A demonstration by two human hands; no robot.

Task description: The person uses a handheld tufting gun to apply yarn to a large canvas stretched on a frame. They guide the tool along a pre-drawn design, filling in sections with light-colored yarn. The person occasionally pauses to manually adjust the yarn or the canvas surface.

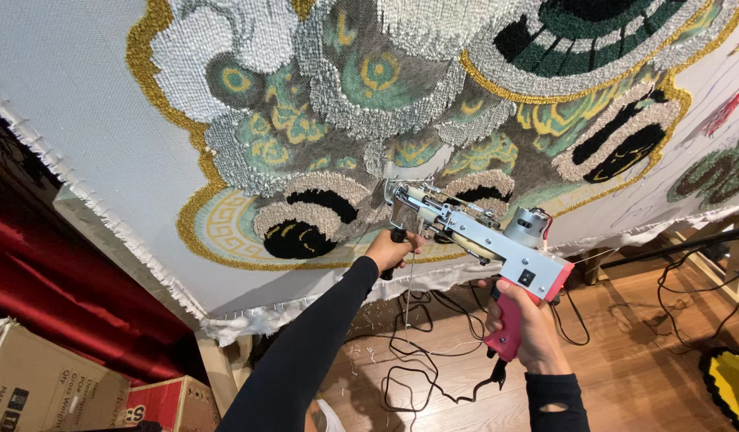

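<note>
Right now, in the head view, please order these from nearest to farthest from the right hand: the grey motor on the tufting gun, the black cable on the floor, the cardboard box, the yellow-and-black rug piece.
From the right hand:
1. Grey motor, just above it on the gun.
2. Black cable, lower left on the wooden floor.
3. Yellow-and-black rug piece, far right on the floor.
4. Cardboard box, far left corner.

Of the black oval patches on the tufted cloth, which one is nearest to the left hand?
The lowest black patch, just left of the left hand; the others lie higher or further right.
</note>
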